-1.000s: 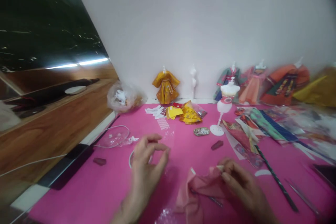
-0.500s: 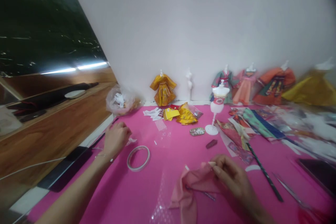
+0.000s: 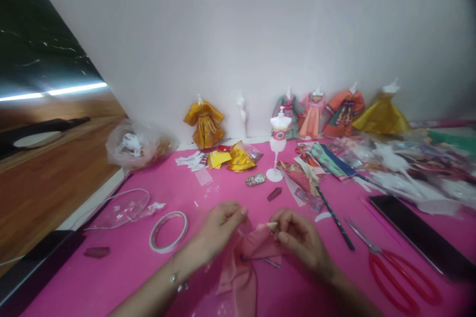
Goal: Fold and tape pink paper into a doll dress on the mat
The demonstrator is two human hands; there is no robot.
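Note:
A small piece of pink doll clothing droops in folds onto the pink tabletop, one end raised. My right hand pinches that raised end between thumb and fingers, close to a pale pointed tip. Just left of it is my left hand, thumb and fingers brought together above the cloth; whatever they hold is too blurred to make out. A thin patterned strip shows beneath the cloth. Further left lies a roll of white tape.
A white doll mannequin stand stands ahead, near a speckled oval clip. Red-handled scissors, a dark pencil and a black phone lie right. Dressed doll forms, including a yellow robe, line the wall. A plastic bag sits left.
My left hand has come from the far left, beyond the tape roll, to the pink cloth beside my right hand. My right hand keeps its pinch. The view has turned right.

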